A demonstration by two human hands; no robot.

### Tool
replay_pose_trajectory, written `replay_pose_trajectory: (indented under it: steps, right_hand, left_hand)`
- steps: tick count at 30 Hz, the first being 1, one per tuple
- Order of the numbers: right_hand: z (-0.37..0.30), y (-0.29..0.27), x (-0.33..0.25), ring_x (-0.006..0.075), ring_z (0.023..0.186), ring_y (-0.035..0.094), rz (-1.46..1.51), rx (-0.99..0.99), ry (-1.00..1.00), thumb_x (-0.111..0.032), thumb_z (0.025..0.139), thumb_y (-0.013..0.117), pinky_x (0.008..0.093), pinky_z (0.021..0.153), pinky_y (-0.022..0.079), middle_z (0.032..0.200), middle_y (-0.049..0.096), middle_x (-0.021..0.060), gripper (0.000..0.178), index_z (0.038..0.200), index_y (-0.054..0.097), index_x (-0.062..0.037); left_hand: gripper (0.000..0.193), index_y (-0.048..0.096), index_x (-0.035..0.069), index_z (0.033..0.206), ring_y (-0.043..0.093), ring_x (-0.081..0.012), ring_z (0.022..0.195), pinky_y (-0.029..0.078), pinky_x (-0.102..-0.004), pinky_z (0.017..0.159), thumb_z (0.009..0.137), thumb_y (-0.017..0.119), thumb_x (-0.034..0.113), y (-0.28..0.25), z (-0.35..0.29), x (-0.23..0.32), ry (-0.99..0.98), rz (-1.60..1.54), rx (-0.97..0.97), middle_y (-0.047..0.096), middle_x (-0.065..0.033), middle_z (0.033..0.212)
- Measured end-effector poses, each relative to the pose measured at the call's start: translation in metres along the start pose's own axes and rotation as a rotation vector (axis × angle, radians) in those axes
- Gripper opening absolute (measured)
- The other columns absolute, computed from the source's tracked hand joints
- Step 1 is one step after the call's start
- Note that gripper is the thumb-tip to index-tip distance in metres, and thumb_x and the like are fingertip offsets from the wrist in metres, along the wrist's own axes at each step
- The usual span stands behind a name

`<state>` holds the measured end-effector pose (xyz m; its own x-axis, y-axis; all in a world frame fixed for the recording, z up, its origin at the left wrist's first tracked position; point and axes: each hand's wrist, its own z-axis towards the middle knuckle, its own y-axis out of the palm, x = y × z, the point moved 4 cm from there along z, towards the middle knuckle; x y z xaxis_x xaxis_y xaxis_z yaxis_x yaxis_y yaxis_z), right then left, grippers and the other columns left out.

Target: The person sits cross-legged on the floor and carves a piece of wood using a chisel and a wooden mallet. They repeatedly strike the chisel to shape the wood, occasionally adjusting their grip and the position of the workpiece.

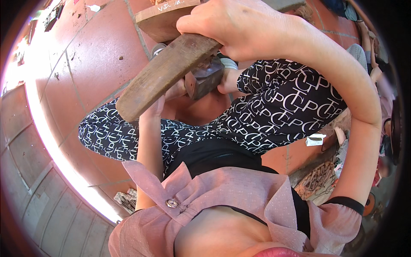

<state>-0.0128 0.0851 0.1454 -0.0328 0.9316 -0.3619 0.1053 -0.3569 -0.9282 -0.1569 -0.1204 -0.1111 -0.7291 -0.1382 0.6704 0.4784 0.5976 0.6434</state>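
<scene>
My right hand (233, 32) is raised in front of me, closed around one end of a long, worn wooden bar (165, 75) like a flat mallet. The bar slants down to the left, its wide rounded end nearest me. Below it is a dark wooden block (207, 83) with a shiny dark upper face and a brown side. My left hand (157, 105) reaches up under the bar, its fingers at the block's left side; the bar hides most of them. A bare foot (231, 80) rests at the block's right side.
A thick pale wooden block (165, 23) with handwriting stands just beyond the bar. Red floor tiles (92, 45) carry dark scraps. My patterned trouser legs (291, 103) bend on both sides. A white packet (314, 139) lies at right, near wood shavings (314, 177); other people sit at the right edge.
</scene>
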Motion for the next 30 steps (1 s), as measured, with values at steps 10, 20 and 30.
replay_pose_trajectory:
  steps: [10, 20, 30]
  right_hand:
    - [0.012, -0.021, -0.017, 0.0372, 0.090, 0.064, -0.053, -0.011, -0.037, -0.006, 0.070, 0.065, 0.0469, 0.074, 0.051, 0.088, 0.064, 0.0174, 0.026, 0.093, 0.053, -0.0018]
    - [0.024, -0.010, -0.023, 0.0357, 0.084, 0.064, -0.114, -0.022, -0.057, -0.008, 0.073, 0.064, 0.0463, 0.070, 0.050, 0.082, 0.062, 0.0153, 0.021, 0.090, 0.053, -0.0040]
    - [0.018, -0.017, -0.014, 0.0380, 0.086, 0.062, -0.060, 0.028, 0.018, -0.005, 0.072, 0.064, 0.0473, 0.070, 0.048, 0.085, 0.060, 0.0166, 0.023, 0.092, 0.052, -0.0032]
  left_hand:
    - [0.032, 0.060, -0.007, 0.118, 0.066, -0.0240, 0.102, 0.056, -0.0352, 0.090, 0.086, 0.064, -0.005, 0.005, 0.002, 0.017, 0.120, 0.385, 0.121, 0.065, -0.0147, 0.114]
    - [0.033, 0.056, -0.002, 0.123, 0.065, -0.0255, 0.105, 0.055, -0.0388, 0.094, 0.091, 0.061, 0.004, -0.015, 0.010, -0.019, 0.125, 0.203, 0.078, 0.063, -0.0147, 0.120]
    - [0.035, 0.050, -0.003, 0.128, 0.058, -0.0303, 0.117, 0.053, -0.0429, 0.098, 0.097, 0.056, 0.012, -0.012, -0.008, 0.043, 0.245, -0.100, 0.167, 0.056, -0.0175, 0.128]
